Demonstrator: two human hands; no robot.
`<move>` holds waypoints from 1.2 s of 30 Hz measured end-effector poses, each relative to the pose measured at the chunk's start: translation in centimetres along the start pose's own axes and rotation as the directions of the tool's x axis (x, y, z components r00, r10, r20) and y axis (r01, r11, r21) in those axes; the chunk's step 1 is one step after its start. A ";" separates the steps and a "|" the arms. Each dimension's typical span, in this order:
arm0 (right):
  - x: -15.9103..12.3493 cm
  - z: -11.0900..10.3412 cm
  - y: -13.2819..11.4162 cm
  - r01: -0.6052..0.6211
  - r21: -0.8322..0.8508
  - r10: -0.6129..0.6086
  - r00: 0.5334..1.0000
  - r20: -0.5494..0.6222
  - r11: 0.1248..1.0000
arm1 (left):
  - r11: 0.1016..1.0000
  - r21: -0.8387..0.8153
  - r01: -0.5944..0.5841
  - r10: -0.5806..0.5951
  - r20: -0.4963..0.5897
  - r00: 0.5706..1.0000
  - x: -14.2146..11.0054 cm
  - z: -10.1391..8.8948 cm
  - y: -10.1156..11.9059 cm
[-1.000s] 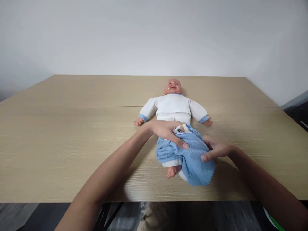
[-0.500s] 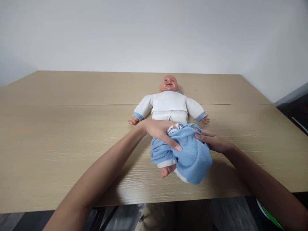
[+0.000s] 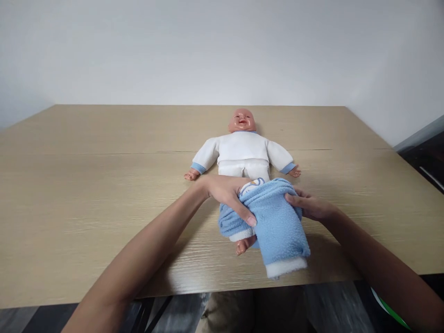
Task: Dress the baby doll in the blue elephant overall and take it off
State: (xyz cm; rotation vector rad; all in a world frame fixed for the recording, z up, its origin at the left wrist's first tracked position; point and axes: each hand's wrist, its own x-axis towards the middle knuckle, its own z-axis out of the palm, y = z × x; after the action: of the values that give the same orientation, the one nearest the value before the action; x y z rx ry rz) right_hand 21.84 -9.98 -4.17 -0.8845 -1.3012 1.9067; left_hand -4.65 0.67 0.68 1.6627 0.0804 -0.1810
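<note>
Basically, left hand [image 3: 229,191] and right hand [image 3: 314,206] both grip pants [image 3: 279,224]; best spread them wide so doll [image 3: 243,147] won't snag.

Sky blue all across the terry baby pants [image 3: 281,226] in front of you, close to the table's [image 3: 86,208] near edge, and there's plain white on the leg cuffs [image 3: 286,267]! At the waist, a white patch [image 3: 252,186] carries a print in orange and dark blue. Up the middle, your doll [image 3: 243,167] gleams pink at head, hands and one foot, white across the top [image 3: 243,146], light blue at sleeve cuffs [image 3: 198,167] and collar. Pale tan, streaky wood grain runs to the table's far corners; beyond, a plain grey-white wall [image 3: 208,46].
</note>
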 end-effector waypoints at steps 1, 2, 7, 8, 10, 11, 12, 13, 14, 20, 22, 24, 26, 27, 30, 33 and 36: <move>0.0 0.0 -0.2 -0.016 -0.044 0.019 0.998 0.064 0.999 | 1.000 0.010 -0.024 0.024 -0.022 0.999 -0.1 -0.1 -0.1; 0.0 -0.1 -0.4 -0.026 -0.089 0.039 0.989 0.146 0.996 | 0.999 0.016 -0.051 0.052 -0.040 0.998 -0.2 -0.2 -0.2; -0.5 -0.8 -0.8 -0.058 -0.187 0.134 0.894 0.427 0.981 | 0.996 -0.024 -0.084 0.082 -0.064 0.995 -0.4 0.0 -0.1; -0.7 -0.8 -0.6 -0.050 -0.178 0.119 0.909 0.400 0.983 | 0.996 -0.048 -0.072 0.069 -0.051 0.996 -0.4 0.1 0.0; -0.7 -0.6 -0.1 -0.006 -0.129 0.043 0.958 0.285 0.992 | 0.993 -0.105 -0.046 0.046 -0.005 0.999 -0.2 0.4 0.2; -0.7 -0.4 0.2 0.016 -0.096 0.005 0.976 0.216 0.995 | 0.991 -0.129 -0.036 0.039 0.024 0.999 -0.2 0.6 0.3; -0.6 -0.2 0.6 0.026 -0.066 -0.016 0.988 0.152 0.997 | 0.989 -0.146 -0.028 0.035 0.047 0.998 -0.1 0.7 0.4; -0.4 0.0 0.8 0.027 -0.036 -0.023 0.995 0.101 0.999 | 0.988 -0.152 -0.020 0.029 0.055 0.998 0.0 0.9 0.5; -0.3 0.2 1.0 0.018 -0.013 -0.017 0.998 0.066 1.000 | 0.989 -0.150 -0.019 0.026 0.041 0.999 0.0 1.0 0.5; 0.2 0.0 0.4 -0.016 -0.147 0.054 0.965 0.256 0.989 | 0.990 -0.134 -0.052 0.044 -0.061 0.997 0.0 1.1 0.6; 0.2 0.0 -0.1 0.004 -0.194 0.067 0.931 0.358 0.981 | 0.992 -0.113 -0.052 0.046 -0.047 0.998 0.0 1.0 0.5; 0.1 0.1 -0.4 0.036 -0.199 0.047 0.917 0.396 0.979 | 0.994 -0.094 -0.059 0.057 -0.023 0.998 0.0 0.8 0.3; 0.0 0.4 -0.5 0.052 -0.188 0.022 0.927 0.373 0.981 | 0.994 -0.071 -0.080 0.078 -0.027 0.997 0.0 0.7 0.1; -0.1 0.6 -0.5 0.050 -0.179 0.016 0.938 0.347 0.983 | 0.995 -0.057 -0.083 0.081 -0.034 0.996 0.0 0.6 -0.1; -0.2 1.0 -0.2 0.029 -0.181 0.015 0.971 0.237 0.983 | 0.997 -0.051 -0.059 0.058 -0.008 0.998 -0.1 0.7 -0.4; 0.2 1.1 0.0 0.082 -0.177 -0.074 0.996 0.050 0.981 | 0.996 -0.049 -0.072 0.070 -0.048 0.996 -0.1 0.8 -0.7; 0.9 1.4 -0.2 0.184 -0.217 -0.221 0.961 -0.165 0.959 | 0.997 -0.004 -0.082 0.080 -0.165 0.983 -0.1 0.8 -1.0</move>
State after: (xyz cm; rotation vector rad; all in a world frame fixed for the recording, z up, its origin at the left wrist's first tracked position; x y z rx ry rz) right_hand 20.19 -9.87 -3.74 -0.9650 -1.4257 1.5151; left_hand -4.98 -0.02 -0.35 1.6644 0.1378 0.0189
